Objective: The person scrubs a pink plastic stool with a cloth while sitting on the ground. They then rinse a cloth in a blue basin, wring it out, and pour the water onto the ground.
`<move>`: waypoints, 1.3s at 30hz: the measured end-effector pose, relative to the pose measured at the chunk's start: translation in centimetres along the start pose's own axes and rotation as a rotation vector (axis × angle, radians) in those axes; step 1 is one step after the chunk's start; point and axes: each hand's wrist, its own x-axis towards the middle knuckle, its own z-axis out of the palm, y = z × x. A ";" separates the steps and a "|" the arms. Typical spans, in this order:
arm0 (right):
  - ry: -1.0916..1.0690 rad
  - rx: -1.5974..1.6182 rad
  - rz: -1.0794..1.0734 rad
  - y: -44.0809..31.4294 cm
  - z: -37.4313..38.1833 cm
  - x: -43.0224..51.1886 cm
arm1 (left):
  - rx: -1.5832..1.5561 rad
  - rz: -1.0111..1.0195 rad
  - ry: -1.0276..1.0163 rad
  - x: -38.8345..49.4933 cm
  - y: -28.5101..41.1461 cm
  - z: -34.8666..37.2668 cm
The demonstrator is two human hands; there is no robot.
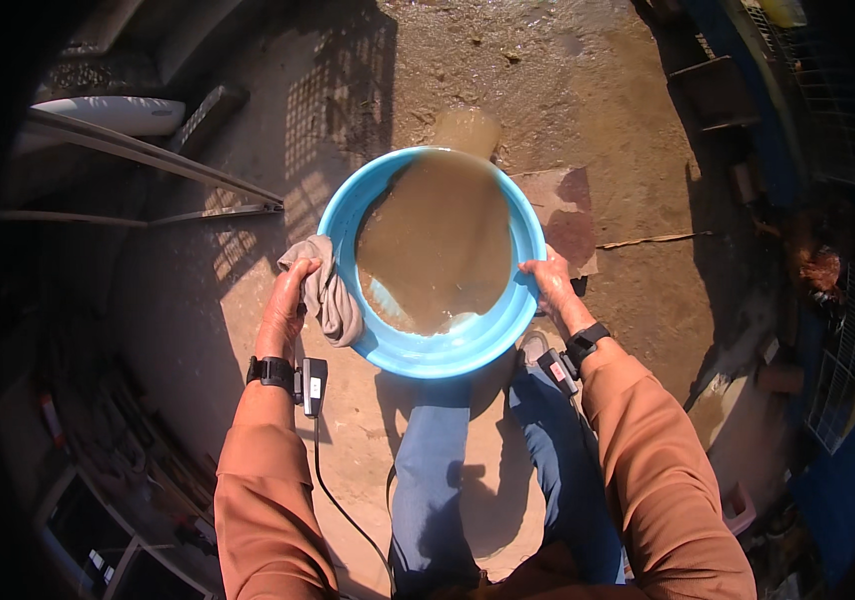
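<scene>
A light-blue plastic basin (pixel 427 364) is tilted away from me over the wet ground. Brown, murky water (pixel 435 232) fills much of it and spills over the far rim, where a brown stream (pixel 466 131) shows. My right hand (pixel 550 279) grips the right rim, thumb on the inside. At the left rim, my left hand (pixel 289 296) clutches a wrung greyish-beige cloth (pixel 331 296). That hand's fingers are mostly hidden, so its hold on the rim itself is unclear.
A metal-framed panel (pixel 172 171) juts in from the left. Wire cages (pixel 847 352) line the right side, with a brown-feathered chicken (pixel 817 270) beside them. A flat sheet of cardboard (pixel 577 217) lies on the ground. From my left wrist device hangs a black cable (pixel 330 487).
</scene>
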 end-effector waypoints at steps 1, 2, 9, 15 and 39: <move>0.016 -0.019 -0.019 0.1 -0.1 -0.2 | -0.030 0.017 -0.030 -0.3 -0.8 -0.4; 0.019 -0.049 -0.034 0.3 -0.2 -0.3 | -0.051 0.023 -0.010 -0.6 -1.5 -0.8; -0.008 -0.206 -0.087 1.0 -3.1 -3.2 | -0.121 0.059 -0.057 -6.4 -4.2 -0.6; -0.025 -0.098 -0.058 0.2 -6.8 -9.3 | -0.111 0.122 -0.031 -14.1 -3.6 3.5; 0.466 0.030 -0.085 -0.9 -44.3 -32.0 | 0.298 -0.031 -0.374 -24.6 -12.4 37.1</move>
